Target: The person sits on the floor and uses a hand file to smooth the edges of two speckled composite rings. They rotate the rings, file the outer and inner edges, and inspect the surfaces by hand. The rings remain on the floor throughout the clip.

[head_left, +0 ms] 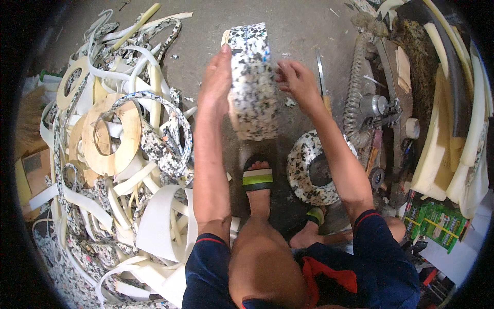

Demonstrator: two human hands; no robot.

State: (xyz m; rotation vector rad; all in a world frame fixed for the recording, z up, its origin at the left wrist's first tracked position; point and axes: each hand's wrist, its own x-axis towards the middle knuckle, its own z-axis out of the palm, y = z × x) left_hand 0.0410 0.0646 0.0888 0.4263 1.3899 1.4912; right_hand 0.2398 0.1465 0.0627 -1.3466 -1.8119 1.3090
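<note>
I see left hand [216, 77] gripping spotty roll [252, 82] | right hand [298, 85] empty, fingers loose | roll might tip; only one side's held

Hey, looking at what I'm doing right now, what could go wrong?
The speckled foam piece could tip or slip: your left hand grips one side, while your right hand is open beside the other.

You might nick yourself: a knife lies bare near your right hand.

Your sandal leaves your toes exposed, so a dropped blade could hurt them.
</note>
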